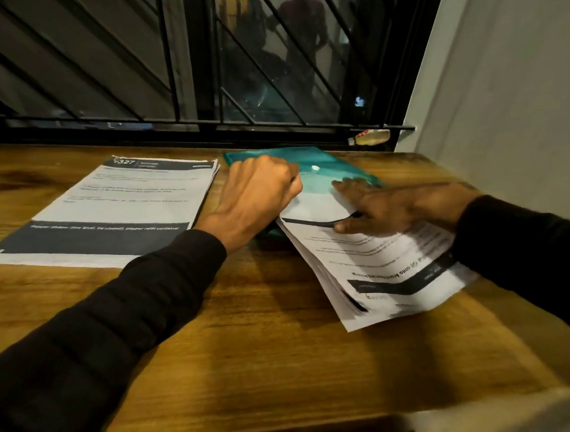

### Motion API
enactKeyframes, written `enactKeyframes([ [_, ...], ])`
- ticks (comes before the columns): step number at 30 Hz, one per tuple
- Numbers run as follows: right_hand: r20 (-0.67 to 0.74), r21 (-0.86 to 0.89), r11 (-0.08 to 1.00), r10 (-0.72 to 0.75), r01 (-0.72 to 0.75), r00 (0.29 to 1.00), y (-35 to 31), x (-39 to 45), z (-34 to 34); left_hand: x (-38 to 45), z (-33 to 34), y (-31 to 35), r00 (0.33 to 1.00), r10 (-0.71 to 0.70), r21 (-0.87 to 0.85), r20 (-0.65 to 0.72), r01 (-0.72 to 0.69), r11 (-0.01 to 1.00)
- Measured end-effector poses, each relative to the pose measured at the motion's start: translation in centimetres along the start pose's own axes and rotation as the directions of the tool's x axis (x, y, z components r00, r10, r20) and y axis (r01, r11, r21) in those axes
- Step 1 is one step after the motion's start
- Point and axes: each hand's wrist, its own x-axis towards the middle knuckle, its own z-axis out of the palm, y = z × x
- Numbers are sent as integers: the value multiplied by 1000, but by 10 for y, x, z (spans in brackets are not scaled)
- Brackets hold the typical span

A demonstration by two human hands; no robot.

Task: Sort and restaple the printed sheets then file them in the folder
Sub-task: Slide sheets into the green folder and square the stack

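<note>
Filing: the left hand [258, 190] pinches the translucent teal plastic folder's [327, 166] flap. The right hand [386, 206], fingers flat, presses the white printed stack [380, 263] in. Next, it likely needs pushing deeper.

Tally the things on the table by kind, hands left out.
Paper stacks: 2, one lying flat at the left, one going into the folder
Teal folder: 1
Small bottle by the window: 1
Total: 4

Dim, warm light from overhead; soft arm shadows fall toward six o'clock, right-hand papers [390, 262] motion-blurred, corners bowed by wide-angle.
</note>
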Motion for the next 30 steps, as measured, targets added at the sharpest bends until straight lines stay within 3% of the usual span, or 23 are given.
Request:
enactKeyframes([
  [3,42,114,992,47,-51,998,-10,11,5,-1,3,-1,1000,20,12,18,-20,1000],
  [7,-79,234,971,61,-41,995,-26,37,17,-5,6,-4,997,69,-19,38,-68,997],
  [12,-200,307,927,-158,215,967,-73,37,1,-5,7,-6,998,44,-66,41,-41,997],
  [17,-263,319,919,-149,232,953,-87,38,6,-7,7,-7,999,16,-87,47,-12,996],
  [26,-151,294,955,12,34,988,-58,33,9,-9,9,-6,996,14,-56,86,-9,998],
  [30,-111,304,950,-39,72,993,-52,-10,18,-10,8,-4,995,-9,-59,99,15,998],
])
